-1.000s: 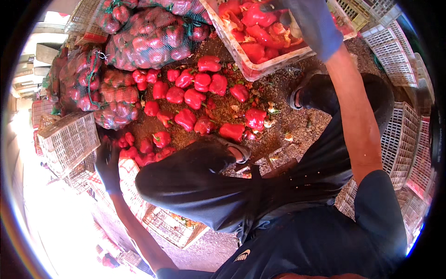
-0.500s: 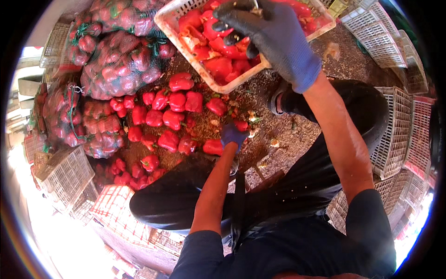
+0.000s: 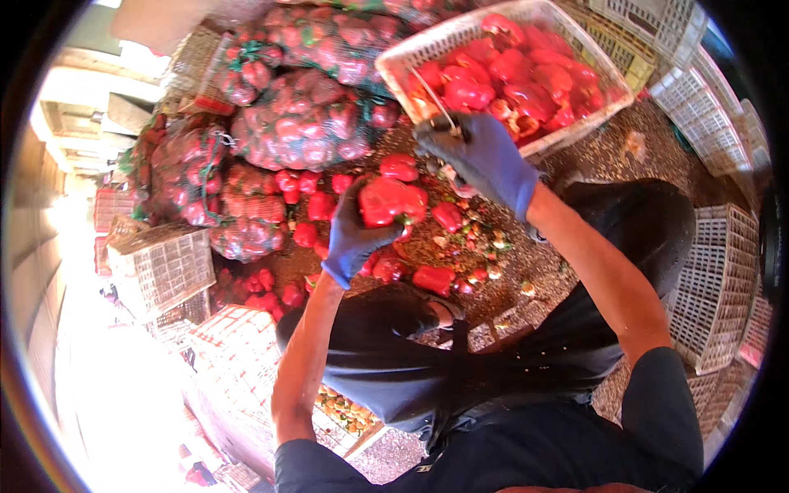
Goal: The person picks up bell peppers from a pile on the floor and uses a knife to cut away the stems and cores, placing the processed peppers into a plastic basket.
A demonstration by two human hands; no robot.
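A whole red bell pepper (image 3: 388, 202) is gripped in my left hand (image 3: 357, 226), which wears a blue and dark grey glove. It is held up over the floor, its green stem end toward my right. My right hand (image 3: 477, 152), gloved alike, is closed around a thin-bladed knife (image 3: 431, 89); the handle is hidden in the fist and the blade points up and left. Just beyond that hand stands a whitish plastic crate (image 3: 604, 49) holding many cut red pepper pieces (image 3: 526, 78). Loose whole peppers (image 3: 433, 279) lie on the floor below my hands.
Net sacks full of red peppers (image 3: 304, 119) are piled at the far left. Stacked plastic crates stand at the left (image 3: 164, 267) and right (image 3: 711, 283). Stem scraps and seeds (image 3: 493, 242) litter the floor between my legs.
My left hand has come up from the floor with a red bell pepper. My right hand has drawn back from over the crate toward me, still with the knife. The view has shifted.
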